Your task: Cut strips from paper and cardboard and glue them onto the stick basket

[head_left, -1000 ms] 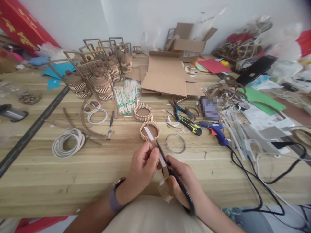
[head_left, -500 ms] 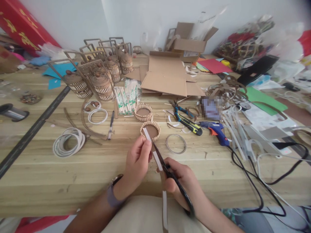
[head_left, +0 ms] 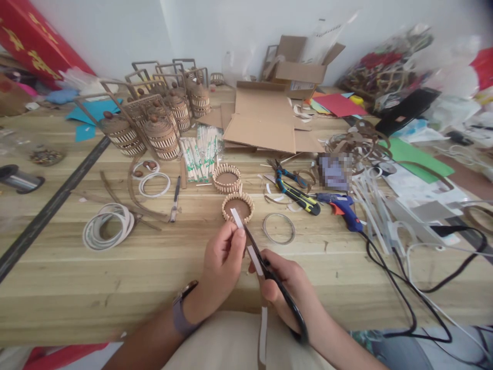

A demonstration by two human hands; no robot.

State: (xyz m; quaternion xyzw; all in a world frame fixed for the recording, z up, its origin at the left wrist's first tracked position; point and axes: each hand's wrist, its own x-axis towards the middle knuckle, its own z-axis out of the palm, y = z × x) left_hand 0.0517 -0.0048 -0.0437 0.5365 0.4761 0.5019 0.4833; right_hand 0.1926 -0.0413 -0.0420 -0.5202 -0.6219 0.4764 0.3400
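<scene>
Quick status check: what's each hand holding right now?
Left hand: closed, pinching the white paper strip.
Right hand: closed on the black scissors, blades at the strip.

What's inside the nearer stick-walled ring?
The ring shows only a brown cardboard floor. The white strip, held by the left hand and met by scissors in the right hand, covers its near edge.

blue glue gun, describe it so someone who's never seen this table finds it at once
On the wooden table, look beyond and right of the right hand holding the scissors. The glue gun lies by a yellow-handled tool. Unlike the blue-handled pliers nearby, it is pistol-shaped, with an orange trigger and black cable.
</scene>
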